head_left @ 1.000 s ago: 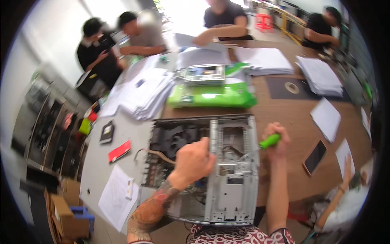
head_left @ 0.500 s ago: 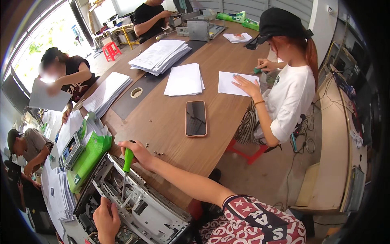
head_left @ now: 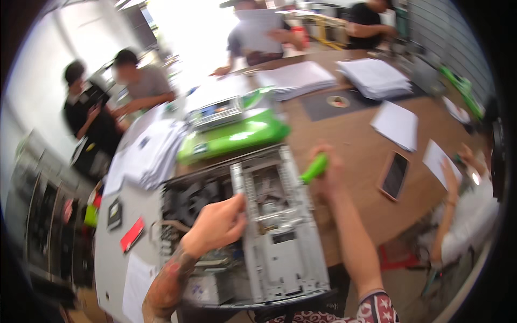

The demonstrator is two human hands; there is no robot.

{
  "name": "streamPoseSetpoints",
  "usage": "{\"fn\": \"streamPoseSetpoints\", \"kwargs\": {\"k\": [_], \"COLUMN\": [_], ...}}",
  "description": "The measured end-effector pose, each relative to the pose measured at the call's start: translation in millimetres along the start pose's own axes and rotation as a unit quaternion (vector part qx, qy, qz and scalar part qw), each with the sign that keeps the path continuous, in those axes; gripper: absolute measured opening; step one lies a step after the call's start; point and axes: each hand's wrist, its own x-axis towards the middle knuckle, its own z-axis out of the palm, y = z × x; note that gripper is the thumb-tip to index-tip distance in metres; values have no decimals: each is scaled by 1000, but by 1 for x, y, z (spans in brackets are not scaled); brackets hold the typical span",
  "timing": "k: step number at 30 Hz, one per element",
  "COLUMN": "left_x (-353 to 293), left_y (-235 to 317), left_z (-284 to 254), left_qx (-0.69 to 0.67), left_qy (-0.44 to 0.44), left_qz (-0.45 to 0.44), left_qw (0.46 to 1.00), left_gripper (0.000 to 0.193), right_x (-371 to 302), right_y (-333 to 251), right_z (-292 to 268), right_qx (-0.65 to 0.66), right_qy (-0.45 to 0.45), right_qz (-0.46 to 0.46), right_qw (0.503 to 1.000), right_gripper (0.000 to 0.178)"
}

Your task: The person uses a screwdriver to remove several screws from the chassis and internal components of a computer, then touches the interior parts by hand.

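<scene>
An opened desktop computer case (head_left: 288, 258) lies in front of me, its silver metal frame on the right and dark parts and cables inside on the left. My left hand (head_left: 218, 223) is curled closed above the case, by the long metal rail (head_left: 238, 177); what its fingers hold, if anything, is hidden. To the right of the case, my right hand (head_left: 329, 172) is closed around the green handle of a screwdriver (head_left: 314, 168). Motion smears this hand, and the screwdriver's shaft cannot be made out.
Behind the case lies a green plastic package (head_left: 231, 137) with a metal drive (head_left: 216, 113) on it. Paper stacks (head_left: 153, 153) stand left and far. A phone (head_left: 394, 176), a tape roll (head_left: 337, 101) and a red card (head_left: 132, 234) lie around. Several people work nearby.
My view has swung left, so the case now sits mid-picture. The screwdriver has come up out of the case, to its right side, still in my right hand. My left hand stays over the case.
</scene>
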Motion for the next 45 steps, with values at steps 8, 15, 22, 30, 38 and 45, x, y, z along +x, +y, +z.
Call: {"fn": "streamPoseSetpoints", "kwargs": {"k": [8, 15, 22, 30, 38, 45], "left_x": [3, 7, 9, 5, 6, 8], "left_y": [5, 4, 6, -1, -2, -2], "left_z": [10, 16, 11, 18, 18, 22], "left_qx": [4, 12, 11, 41, 35, 33], "left_qy": [6, 13, 20, 78, 101, 143], "left_qz": [18, 25, 45, 70, 77, 91], "left_qw": [1000, 1000, 999, 994, 991, 985], "left_gripper": [12, 12, 12, 14, 14, 15], "right_x": [5, 2, -1, -3, -6, -13], "right_y": [-7, -18, -19, -19, -31, -64], "right_z": [-20, -18, -12, -15, -5, 25], "right_qx": [91, 69, 94, 107, 38, -115], "right_qy": [-82, -43, 2, -57, -80, -115], "right_qz": [10, 5, 6, 12, -55, -167], "right_qw": [992, 997, 996, 993, 995, 972], "right_gripper": [37, 39, 37, 32, 24, 21]}}
